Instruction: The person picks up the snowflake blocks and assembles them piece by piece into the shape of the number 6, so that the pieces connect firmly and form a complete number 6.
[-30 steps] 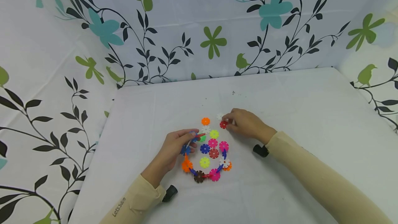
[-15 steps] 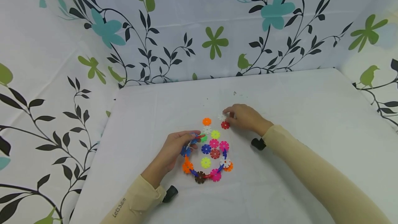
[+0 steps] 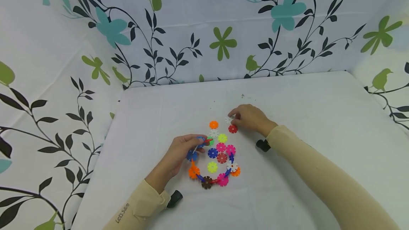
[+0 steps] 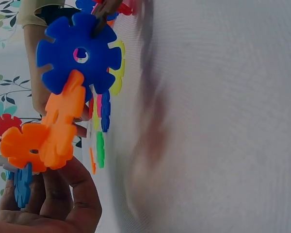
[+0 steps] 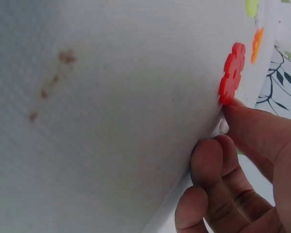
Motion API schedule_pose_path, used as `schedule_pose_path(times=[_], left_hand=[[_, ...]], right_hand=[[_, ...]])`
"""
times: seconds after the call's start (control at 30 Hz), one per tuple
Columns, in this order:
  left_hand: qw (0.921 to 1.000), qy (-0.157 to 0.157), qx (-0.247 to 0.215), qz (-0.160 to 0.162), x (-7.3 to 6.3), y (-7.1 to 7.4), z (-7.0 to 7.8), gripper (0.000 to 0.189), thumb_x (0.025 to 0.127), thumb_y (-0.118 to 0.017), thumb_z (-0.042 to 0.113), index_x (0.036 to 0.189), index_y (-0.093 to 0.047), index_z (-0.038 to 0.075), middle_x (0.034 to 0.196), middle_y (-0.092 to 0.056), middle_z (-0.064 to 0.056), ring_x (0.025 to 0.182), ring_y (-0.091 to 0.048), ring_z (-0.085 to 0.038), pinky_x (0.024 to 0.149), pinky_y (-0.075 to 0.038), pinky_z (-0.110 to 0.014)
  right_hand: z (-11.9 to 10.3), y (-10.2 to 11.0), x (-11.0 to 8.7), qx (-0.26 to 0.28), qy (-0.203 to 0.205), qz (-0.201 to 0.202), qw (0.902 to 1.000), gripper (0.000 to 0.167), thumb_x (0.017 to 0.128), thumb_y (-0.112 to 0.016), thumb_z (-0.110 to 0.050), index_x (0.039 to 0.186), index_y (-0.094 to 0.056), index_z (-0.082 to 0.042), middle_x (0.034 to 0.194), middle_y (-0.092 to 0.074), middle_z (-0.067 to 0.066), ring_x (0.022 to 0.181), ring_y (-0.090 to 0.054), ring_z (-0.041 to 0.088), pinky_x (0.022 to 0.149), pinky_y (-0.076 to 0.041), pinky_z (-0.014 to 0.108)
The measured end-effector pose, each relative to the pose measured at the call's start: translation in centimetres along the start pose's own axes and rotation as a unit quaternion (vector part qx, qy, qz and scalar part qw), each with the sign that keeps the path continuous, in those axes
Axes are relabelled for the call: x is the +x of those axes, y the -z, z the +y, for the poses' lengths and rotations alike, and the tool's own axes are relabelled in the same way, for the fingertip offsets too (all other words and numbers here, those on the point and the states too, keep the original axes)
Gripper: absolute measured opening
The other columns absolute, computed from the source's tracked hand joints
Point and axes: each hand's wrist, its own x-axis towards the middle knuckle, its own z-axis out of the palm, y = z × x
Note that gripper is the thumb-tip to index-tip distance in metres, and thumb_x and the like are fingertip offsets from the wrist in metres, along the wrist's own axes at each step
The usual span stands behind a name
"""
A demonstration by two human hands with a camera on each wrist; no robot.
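Holding up one end of a chain of flower discs (image 3: pixel 207 182) in the left hand (image 3: pixel 177 153), with thumb and fingers pinching it near the end red disc (image 3: pixel 208 140). Running from there down onto the worktop (image 3: pixel 303 116) in an open loop, finishing at a pink disc (image 3: pixel 230 149). Probably raised to leave the end slots easy to get at.

Pinching, it seems, a white disc (image 3: pixel 228 120) with the right hand (image 3: pixel 250 118), likely by the rim because of lying so flat; mostly hidden by the thumb in the right wrist view. Lying right beside a flat red disc (image 3: pixel 233 129).

Surrounding with the loop a yellow disc (image 3: pixel 212 167) and a blue disc (image 3: pixel 213 153), perhaps left there for easy reach.

Angling the left forearm up from the lower left; stretching the right arm long from the lower right, with fingertips tipped down to the worktop.
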Motion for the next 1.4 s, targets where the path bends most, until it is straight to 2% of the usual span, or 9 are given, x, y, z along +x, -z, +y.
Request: schedule_pose_path(times=[0.17,0.3,0.47,0.6,0.73,0.93,1.1,1.2,1.4], left_hand=[[0.9999,-0.004,-0.006,-0.014,0.1,0.0,-0.2,0.033,0.098,-0.067,0.022,0.125,-0.07,0.004,0.117,-0.072,-0.015,0.098,-0.071,-0.024,0.083,-0.054,-0.031],[0.9997,-0.008,-0.006,-0.02,0.1,0.0,-0.2,0.033,0.097,-0.069,0.025,0.124,-0.071,0.005,0.12,-0.071,-0.016,0.099,-0.07,-0.024,0.085,-0.054,-0.033],[0.9998,-0.008,-0.006,-0.02,0.2,-0.2,-0.2,0.039,0.097,-0.07,0.029,0.128,-0.068,0.006,0.121,-0.071,-0.014,0.1,-0.07,-0.024,0.086,-0.054,-0.036],[0.9997,-0.005,-0.021,-0.009,0.3,-0.3,-0.4,0.044,0.099,-0.067,0.027,0.136,-0.062,0.006,0.121,-0.071,-0.011,0.097,-0.07,-0.024,0.082,-0.054,-0.033],[0.9995,-0.003,-0.031,0.003,0.4,-0.5,-0.5,0.045,0.101,-0.064,0.026,0.141,-0.058,0.007,0.123,-0.069,-0.01,0.095,-0.07,-0.024,0.077,-0.055,-0.031],[0.9994,-0.002,-0.034,-0.003,0.5,-0.7,-0.5,0.043,0.103,-0.061,0.027,0.141,-0.057,0.007,0.127,-0.068,-0.009,0.098,-0.068,-0.024,0.077,-0.055,-0.029],[0.9994,-0.004,-0.032,-0.011,0.7,-0.8,-0.6,0.043,0.103,-0.06,0.028,0.141,-0.057,0.006,0.127,-0.068,-0.009,0.099,-0.067,-0.025,0.078,-0.055,-0.03],[0.9994,-0.008,-0.031,-0.013,0.7,-0.8,-0.6,0.043,0.103,-0.061,0.028,0.14,-0.057,0.006,0.127,-0.068,-0.009,0.099,-0.067,-0.025,0.079,-0.055,-0.03],[0.9994,-0.013,-0.029,-0.015,0.7,-1.0,-0.5,0.039,0.103,-0.061,0.027,0.137,-0.059,0.008,0.126,-0.069,-0.009,0.098,-0.067,-0.024,0.079,-0.055,-0.03]], right_hand=[[0.0,0.0,-0.2,0.007,0.0,0.007,0.9999,0.034,0.09,-0.079,-0.028,0.12,-0.071,-0.013,0.103,-0.068,0.005,0.097,-0.061,0.023,0.089,-0.054,0.04],[0.0,0.2,-0.6,0.032,0.008,0.024,0.9992,0.026,0.089,-0.079,-0.025,0.111,-0.072,-0.013,0.1,-0.068,0.003,0.096,-0.061,0.023,0.09,-0.053,0.04],[0.1,0.5,-1.3,0.069,0.01,0.032,0.997,0.012,0.092,-0.076,-0.025,0.1,-0.072,-0.017,0.095,-0.068,-0.001,0.086,-0.06,0.021,0.079,-0.054,0.036],[0.1,0.7,-1.8,0.115,0.003,0.033,0.9929,0.011,0.092,-0.077,-0.028,0.097,-0.072,-0.019,0.095,-0.068,-0.002,0.08,-0.061,0.02,0.07,-0.053,0.033],[-0.5,1.1,-2.3,0.193,0.008,0.029,0.9807,0.015,0.091,-0.078,-0.028,0.1,-0.072,-0.016,0.095,-0.069,-0.001,0.078,-0.064,0.021,0.068,-0.054,0.035],[-2.2,1.0,-3.2,0.305,0.013,-0.004,0.9522,0.021,0.092,-0.076,-0.026,0.109,-0.072,-0.013,0.09,-0.072,0.003,0.078,-0.068,0.023,0.078,-0.054,0.043],[-3.3,0.7,-4.0,0.369,0.028,-0.035,0.9283,0.026,0.093,-0.075,-0.022,0.116,-0.071,-0.01,0.092,-0.074,0.008,0.076,-0.07,0.028,0.081,-0.055,0.053],[-3.6,0.5,-4.4,0.384,0.037,-0.045,0.9215,0.026,0.094,-0.074,-0.02,0.116,-0.071,-0.009,0.094,-0.074,0.012,0.075,-0.072,0.031,0.08,-0.054,0.055],[-3.9,0.3,-4.8,0.382,0.038,-0.044,0.9225,0.022,0.094,-0.074,-0.02,0.113,-0.071,-0.008,0.093,-0.074,0.012,0.075,-0.072,0.031,0.074,-0.054,0.049]])
